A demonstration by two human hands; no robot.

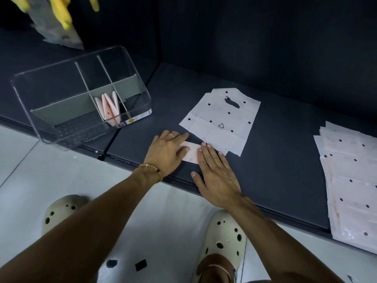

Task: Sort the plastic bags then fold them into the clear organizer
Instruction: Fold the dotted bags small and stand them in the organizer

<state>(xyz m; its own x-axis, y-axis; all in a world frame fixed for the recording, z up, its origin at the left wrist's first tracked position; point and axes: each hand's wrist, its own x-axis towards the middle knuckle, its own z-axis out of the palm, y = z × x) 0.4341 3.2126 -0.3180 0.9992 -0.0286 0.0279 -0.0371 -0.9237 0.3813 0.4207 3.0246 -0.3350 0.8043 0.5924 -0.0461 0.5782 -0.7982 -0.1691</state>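
Folded bag strip (191,152): both ends covered by the left hand (166,152) and right hand (217,180). Stack of dotted bags (350,180): cut off at right edge. Yellow-and-grey object (55,21), top left: blurred, cropped, unidentifiable.

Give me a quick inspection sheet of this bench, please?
Surface: dark shelf, low above a pale floor.
Job's things: folded strip under both hands; flat dotted bag beyond it; bag stack at right; clear organizer holding folded bags.
Clutter: yellow and grey item, blurred.
Hands: left hand and right hand press flat.
Cables: nothing seen.
Surroundings: dark back wall; clogs on floor.
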